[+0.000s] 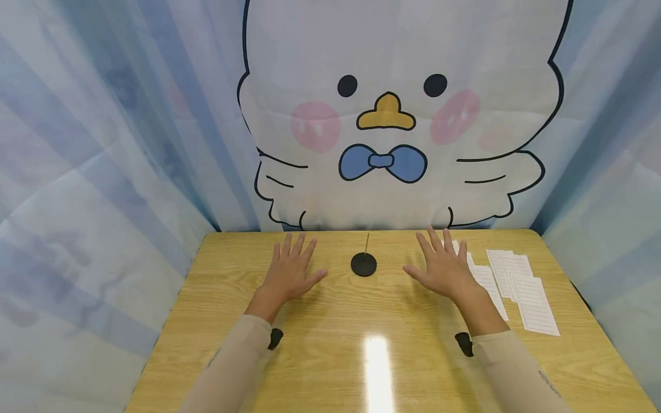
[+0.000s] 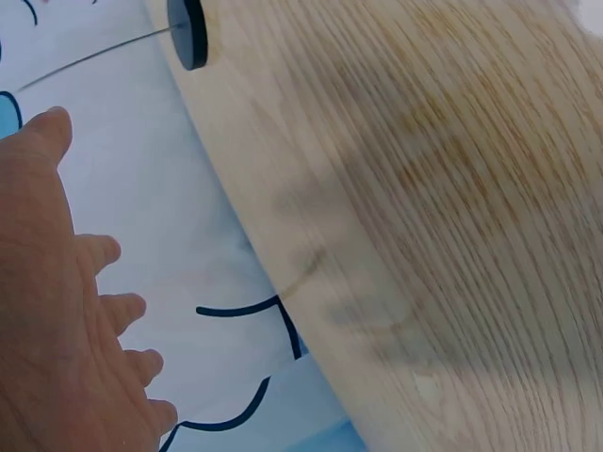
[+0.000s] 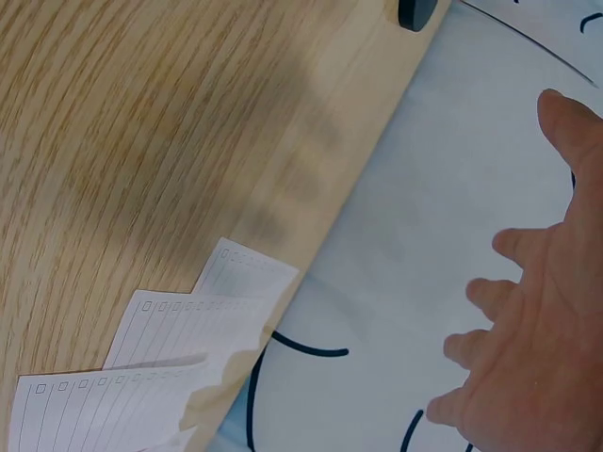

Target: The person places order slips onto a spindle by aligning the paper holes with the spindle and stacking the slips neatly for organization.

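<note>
Between the two hands, near the far side of the table, stands a round black base [image 1: 364, 264] with a thin upright rod [image 1: 367, 243] rising from it. To its left, my left hand [image 1: 291, 271] is held above the wood with its fingers spread, holding nothing. My right hand [image 1: 445, 268] hovers on the other side, fingers also spread, and partly covers some white lined paper slips [image 1: 488, 282]. In the left wrist view the left hand [image 2: 66, 311] shows its fingers extended. The right wrist view shows the right hand [image 3: 537, 320] apart from the slips [image 3: 113, 405].
More overlapping lined slips [image 1: 534, 304] lie at the right of the wooden table [image 1: 330, 321]. Behind the far edge hangs a curtain [image 1: 382, 201] with a cartoon bird. Curtains also flank both sides. A bright reflection shows on the near tabletop.
</note>
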Demonstrator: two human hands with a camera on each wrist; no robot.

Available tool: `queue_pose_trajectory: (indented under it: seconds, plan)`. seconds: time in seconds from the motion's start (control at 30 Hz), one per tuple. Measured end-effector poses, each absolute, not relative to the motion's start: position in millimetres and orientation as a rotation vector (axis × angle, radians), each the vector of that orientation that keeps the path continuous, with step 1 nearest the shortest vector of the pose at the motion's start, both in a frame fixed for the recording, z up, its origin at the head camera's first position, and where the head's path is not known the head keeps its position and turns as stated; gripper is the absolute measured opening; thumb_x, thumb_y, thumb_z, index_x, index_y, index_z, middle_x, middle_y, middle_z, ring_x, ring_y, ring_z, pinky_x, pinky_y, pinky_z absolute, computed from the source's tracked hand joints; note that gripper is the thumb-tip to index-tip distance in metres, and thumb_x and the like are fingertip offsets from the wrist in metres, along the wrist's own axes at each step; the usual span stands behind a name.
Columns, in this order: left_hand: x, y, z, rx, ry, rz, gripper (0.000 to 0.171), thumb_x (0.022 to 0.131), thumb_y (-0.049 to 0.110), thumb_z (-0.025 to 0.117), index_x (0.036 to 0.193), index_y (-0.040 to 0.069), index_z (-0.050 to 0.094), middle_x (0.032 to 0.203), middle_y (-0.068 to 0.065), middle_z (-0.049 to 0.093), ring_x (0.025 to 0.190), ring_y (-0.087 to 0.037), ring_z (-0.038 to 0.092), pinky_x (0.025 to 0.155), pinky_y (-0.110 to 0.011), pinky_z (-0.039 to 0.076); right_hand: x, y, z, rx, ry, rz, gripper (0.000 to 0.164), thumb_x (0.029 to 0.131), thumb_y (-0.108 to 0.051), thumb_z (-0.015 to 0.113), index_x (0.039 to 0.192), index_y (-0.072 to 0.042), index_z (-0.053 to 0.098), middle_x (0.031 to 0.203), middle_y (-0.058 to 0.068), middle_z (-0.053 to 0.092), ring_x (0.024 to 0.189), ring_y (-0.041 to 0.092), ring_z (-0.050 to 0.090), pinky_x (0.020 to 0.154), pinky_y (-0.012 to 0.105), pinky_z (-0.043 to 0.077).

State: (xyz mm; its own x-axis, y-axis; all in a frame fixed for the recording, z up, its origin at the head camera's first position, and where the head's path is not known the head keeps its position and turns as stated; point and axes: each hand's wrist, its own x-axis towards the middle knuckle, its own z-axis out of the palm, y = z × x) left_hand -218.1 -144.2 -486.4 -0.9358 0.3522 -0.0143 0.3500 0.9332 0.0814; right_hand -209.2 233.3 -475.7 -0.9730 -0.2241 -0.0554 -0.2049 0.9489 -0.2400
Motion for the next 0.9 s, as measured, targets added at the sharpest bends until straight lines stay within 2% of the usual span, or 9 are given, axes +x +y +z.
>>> queue_pose_trajectory:
  seconds: [0.53, 0.7, 0.9]
  plan:
    - [-214.9, -147.5, -483.3, 0.612, 3.063, 0.177, 0.083, 0.103, 0.069, 0.040, 0.167, 0.019, 0.021, 0.173, -0.017, 0.011, 0.158, -0.048, 0.007, 0.124, -0.068, 0.011, -203.8, 233.1, -473.1, -0.357, 3.046, -0.356, 0.093, 0.099, -0.063, 0.054, 0.166, -0.009, 0.019, 0.173, 0.021, 0.004, 0.156, 0.054, -0.002, 0.114, 0.081, -0.004]
    - [-214.2, -143.4, -483.9, 0.633, 3.039, 0.167, 0.083, 0.103, 0.069, 0.038, 0.167, 0.019, 0.020, 0.174, -0.015, 0.009, 0.159, -0.046, 0.004, 0.125, -0.067, 0.010, -201.0, 240.4, -474.5, -0.355, 3.062, -0.347, 0.093, 0.099, -0.066, 0.052, 0.165, -0.009, 0.022, 0.172, 0.023, 0.010, 0.156, 0.053, 0.001, 0.114, 0.082, 0.000]
    - [-216.4, -132.9, -488.4, 0.664, 3.030, 0.161, 0.081, 0.104, 0.067, 0.040, 0.167, 0.019, 0.023, 0.172, -0.016, 0.020, 0.158, -0.045, 0.015, 0.126, -0.064, 0.015, -198.9, 260.1, -480.2, -0.336, 3.113, -0.346, 0.088, 0.100, -0.062, 0.053, 0.163, -0.005, 0.028, 0.168, 0.027, 0.021, 0.153, 0.055, 0.014, 0.113, 0.082, 0.008]
